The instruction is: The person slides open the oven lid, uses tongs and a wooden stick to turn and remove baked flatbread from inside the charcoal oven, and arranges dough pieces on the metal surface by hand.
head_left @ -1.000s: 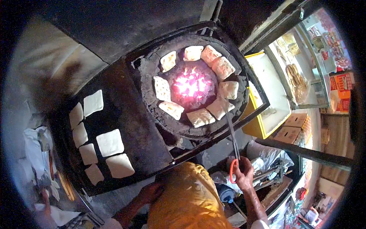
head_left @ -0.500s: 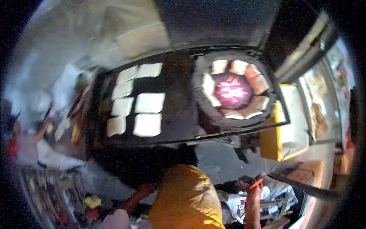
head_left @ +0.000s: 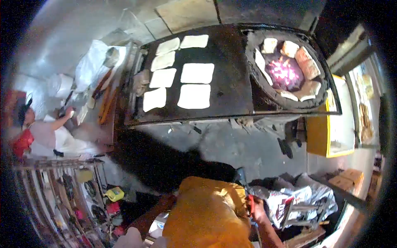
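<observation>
My right hand (head_left: pixel 259 208) is closed around a thin red object (head_left: pixel 252 203), at the right side of my yellow-orange clothing (head_left: pixel 202 215). Its lower part cannot be made out. Low beside the clothing's left side, my left hand (head_left: pixel 167 202) hangs in shadow with its fingers hard to see. Beyond both hands, several pale, flat dough pieces (head_left: pixel 197 73) lie in two uneven columns on a black griddle (head_left: pixel 229 62). To the right, browned flatbreads (head_left: pixel 307 67) stand around glowing coals (head_left: pixel 285 74) inside a round fire pit (head_left: pixel 257 84).
A yellow-edged box (head_left: pixel 318 134) stands right of the griddle. Bags (head_left: pixel 302 198) and a small wooden stool (head_left: pixel 301 213) are by my right arm. At the far left, a person (head_left: pixel 45 132) sits near a board. A slatted rack (head_left: pixel 58 198) is at lower left.
My view has shifted, so the griddle and fire pit appear higher and further right. My right hand has come in closer to my clothing, still holding the red object.
</observation>
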